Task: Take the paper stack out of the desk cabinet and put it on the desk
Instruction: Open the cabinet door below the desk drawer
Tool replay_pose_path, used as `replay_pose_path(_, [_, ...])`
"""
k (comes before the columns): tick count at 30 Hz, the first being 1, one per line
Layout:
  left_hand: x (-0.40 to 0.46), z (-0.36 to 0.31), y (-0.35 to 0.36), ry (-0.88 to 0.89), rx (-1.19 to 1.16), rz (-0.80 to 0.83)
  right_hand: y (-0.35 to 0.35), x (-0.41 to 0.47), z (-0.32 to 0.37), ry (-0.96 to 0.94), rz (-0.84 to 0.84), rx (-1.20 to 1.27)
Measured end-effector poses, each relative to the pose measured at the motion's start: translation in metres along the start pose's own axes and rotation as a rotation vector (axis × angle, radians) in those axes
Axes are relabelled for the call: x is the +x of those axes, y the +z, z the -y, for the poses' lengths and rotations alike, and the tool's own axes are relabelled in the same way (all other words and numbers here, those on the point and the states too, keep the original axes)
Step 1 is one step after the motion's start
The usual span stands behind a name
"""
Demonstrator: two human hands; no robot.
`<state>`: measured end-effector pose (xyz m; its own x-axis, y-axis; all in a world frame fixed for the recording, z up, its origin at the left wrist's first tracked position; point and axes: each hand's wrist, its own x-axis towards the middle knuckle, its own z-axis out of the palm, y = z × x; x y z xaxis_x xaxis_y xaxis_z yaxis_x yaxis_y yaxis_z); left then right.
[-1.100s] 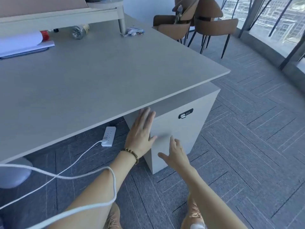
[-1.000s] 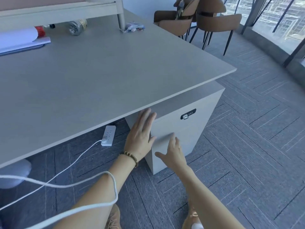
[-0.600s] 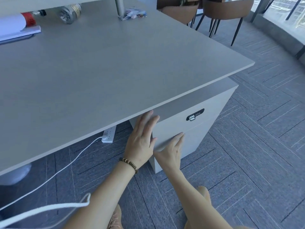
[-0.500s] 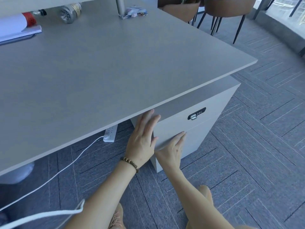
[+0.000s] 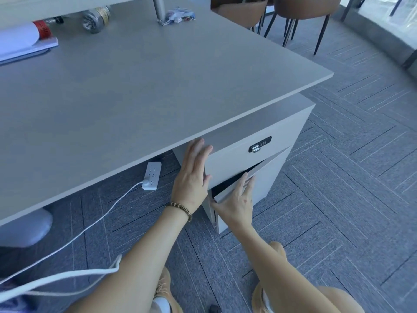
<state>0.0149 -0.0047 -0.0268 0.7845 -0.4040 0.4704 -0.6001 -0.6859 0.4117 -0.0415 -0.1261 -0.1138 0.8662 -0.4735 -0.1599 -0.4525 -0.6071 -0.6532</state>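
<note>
A pale grey cabinet (image 5: 291,127) stands under the right end of the desk (image 5: 146,86). Its upper drawer carries a black combination lock (image 5: 260,144). The lower door (image 5: 264,175) is swung a little ajar, showing a dark gap behind it. My right hand (image 5: 237,199) holds the door's top left corner, fingers over its edge. My left hand (image 5: 191,177) lies flat, fingers spread, against the cabinet's left front corner. The paper stack is hidden inside the cabinet.
A white power strip (image 5: 152,176) and its cable lie on the carpet under the desk. At the desk's far left sit a paper roll on a notebook (image 5: 24,44) and a metal can (image 5: 96,15). Brown chairs (image 5: 300,10) stand beyond the desk.
The lower cabinet door was flush before; now my right hand has pulled its left edge outward, opening a dark gap. My left hand stays pressed on the cabinet corner.
</note>
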Motion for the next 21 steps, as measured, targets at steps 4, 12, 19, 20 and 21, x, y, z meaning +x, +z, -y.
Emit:
replay_pose_path(4, [-0.002, -0.005, -0.005, -0.016, 0.025, 0.012, -0.017, -0.01, -0.018, -0.033, 0.056, -0.065])
replay_pose_path(12, [-0.005, -0.019, -0.008, -0.067, 0.115, -0.004, -0.069, -0.034, -0.065, -0.095, 0.166, -0.22])
replay_pose_path(19, [-0.01, -0.039, -0.014, -0.154, 0.211, 0.057, -0.11, -0.06, -0.1, -0.022, 0.225, -0.245])
replay_pose_path(20, [-0.011, -0.042, -0.016, -0.16, 0.226, 0.069, -0.116, -0.062, -0.103, -0.012, 0.226, -0.255])
replay_pose_path(21, [-0.011, -0.044, -0.017, -0.165, 0.241, 0.08, -0.123, -0.064, -0.107, 0.004, 0.226, -0.264])
